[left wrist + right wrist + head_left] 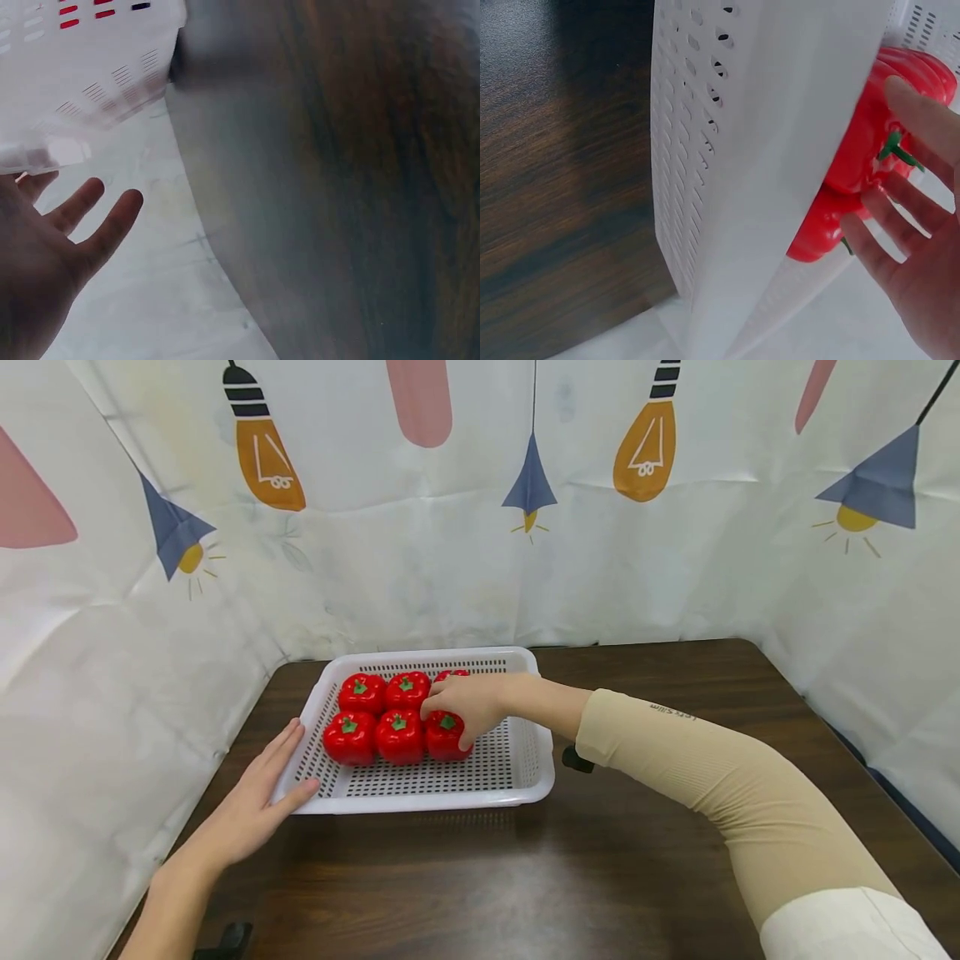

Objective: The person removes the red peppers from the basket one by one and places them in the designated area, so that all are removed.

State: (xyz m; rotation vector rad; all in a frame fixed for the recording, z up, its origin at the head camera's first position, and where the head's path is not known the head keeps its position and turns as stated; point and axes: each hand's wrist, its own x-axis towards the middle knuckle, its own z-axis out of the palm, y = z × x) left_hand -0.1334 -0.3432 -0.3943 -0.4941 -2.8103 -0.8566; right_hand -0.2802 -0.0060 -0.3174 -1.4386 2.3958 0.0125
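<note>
A white perforated plastic basket [420,803] sits on the table with several glossy red bell peppers [349,739] in two rows toward its left and middle. My right hand [483,703] reaches in from the right. Its thumb and fingers span the front-row bell pepper at the right end [444,745], with the green stem [897,150] between them in the right wrist view. Behind it, the hand partly covers another pepper [452,675]. My left hand [251,802] rests at the basket's left rim, fingers extended along the outside and thumb at the front left corner.
The dark wood-grain table [465,893] extends in front of the basket and to its right. White curtain [420,568] printed with lamps and bulbs stands behind and at both sides. A small black object [577,761] shows beneath my right forearm.
</note>
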